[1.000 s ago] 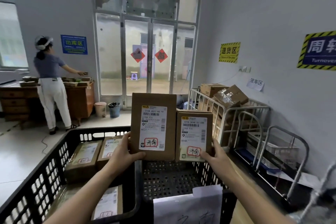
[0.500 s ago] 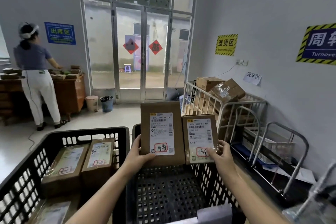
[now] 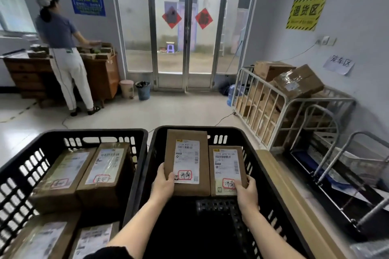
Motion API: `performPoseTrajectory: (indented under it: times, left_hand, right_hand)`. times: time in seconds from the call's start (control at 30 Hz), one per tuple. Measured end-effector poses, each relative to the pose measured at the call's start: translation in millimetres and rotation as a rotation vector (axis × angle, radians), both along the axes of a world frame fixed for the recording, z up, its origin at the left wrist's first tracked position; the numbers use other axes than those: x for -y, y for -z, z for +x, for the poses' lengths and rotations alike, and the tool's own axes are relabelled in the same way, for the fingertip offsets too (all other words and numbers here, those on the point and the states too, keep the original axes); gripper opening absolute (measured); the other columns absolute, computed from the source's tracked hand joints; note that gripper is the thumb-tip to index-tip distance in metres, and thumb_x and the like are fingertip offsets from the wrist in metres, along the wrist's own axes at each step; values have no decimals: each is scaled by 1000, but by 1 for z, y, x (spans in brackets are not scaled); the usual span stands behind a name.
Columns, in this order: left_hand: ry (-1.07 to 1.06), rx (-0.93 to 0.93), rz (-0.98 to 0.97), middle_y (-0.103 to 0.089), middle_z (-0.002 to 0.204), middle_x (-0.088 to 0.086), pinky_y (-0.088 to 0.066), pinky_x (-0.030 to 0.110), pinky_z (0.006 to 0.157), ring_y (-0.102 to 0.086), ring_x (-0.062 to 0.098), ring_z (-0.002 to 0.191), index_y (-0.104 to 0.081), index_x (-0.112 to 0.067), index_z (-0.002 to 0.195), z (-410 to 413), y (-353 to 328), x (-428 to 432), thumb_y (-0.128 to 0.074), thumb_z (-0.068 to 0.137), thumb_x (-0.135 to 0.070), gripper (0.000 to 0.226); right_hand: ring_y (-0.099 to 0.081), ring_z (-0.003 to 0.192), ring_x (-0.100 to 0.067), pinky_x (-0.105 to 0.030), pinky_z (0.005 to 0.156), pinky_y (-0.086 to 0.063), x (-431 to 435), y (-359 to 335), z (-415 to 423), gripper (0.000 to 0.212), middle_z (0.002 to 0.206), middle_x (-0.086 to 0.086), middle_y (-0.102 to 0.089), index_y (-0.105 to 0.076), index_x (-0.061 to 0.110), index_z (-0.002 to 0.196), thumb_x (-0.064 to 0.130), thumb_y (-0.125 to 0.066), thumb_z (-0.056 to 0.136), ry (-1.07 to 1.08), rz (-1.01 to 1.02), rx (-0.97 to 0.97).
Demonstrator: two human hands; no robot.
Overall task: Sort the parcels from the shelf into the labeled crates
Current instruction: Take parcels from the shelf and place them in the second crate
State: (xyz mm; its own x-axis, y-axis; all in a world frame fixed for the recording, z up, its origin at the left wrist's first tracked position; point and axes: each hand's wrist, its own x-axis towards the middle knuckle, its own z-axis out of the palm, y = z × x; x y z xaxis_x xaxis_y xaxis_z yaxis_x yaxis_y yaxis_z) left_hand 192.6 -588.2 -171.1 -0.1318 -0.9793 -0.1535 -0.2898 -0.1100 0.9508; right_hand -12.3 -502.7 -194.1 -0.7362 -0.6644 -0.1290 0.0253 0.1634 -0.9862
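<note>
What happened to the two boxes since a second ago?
Both hands lowered them from up high into the right crate. The left hand still grips the taller parcel, the right hand the shorter parcel. The parcels in the left crate stayed put.

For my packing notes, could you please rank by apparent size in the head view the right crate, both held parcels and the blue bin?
Right black plastic crate
Taller brown cardboard parcel
Shorter brown cardboard parcel
Blue plastic bin, though farther away
</note>
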Motion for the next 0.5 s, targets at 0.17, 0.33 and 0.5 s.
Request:
performPoseTrajectory:
  times: [0.17, 0.33, 0.5]
  left_hand:
    - [-56, 70, 69, -48, 138, 9, -37, 32, 99, -48, 27, 124, -23, -17, 146, -20, 38, 3, -43, 97, -16, 53]
    - [-114, 114, 133, -51, 135, 11, -38, 27, 82, -53, 27, 115, -23, -20, 145, -20, 66, 11, -44, 97, -17, 52]
    - [-91, 137, 124, -53, 133, 12, -37, 24, 78, -47, 13, 95, -25, -17, 143, -22, 80, 20, -47, 95, -13, 53]
  right_hand:
    - [-52, 88, -18, -29, 75, -40, 8, 34, -15, 43, 117, -15, -58, -40, 6, 133, 13, -52, 92, 2, 130, 13]
    - [-53, 84, -16, -21, 61, -41, 21, 55, -19, 45, 112, -12, -58, -40, 6, 132, 10, -56, 90, -72, 203, 33]
    - [-54, 86, -17, -21, 60, -40, 32, 75, -23, 45, 118, -17, -59, -41, 5, 131, 9, -57, 90, -91, 243, 48]
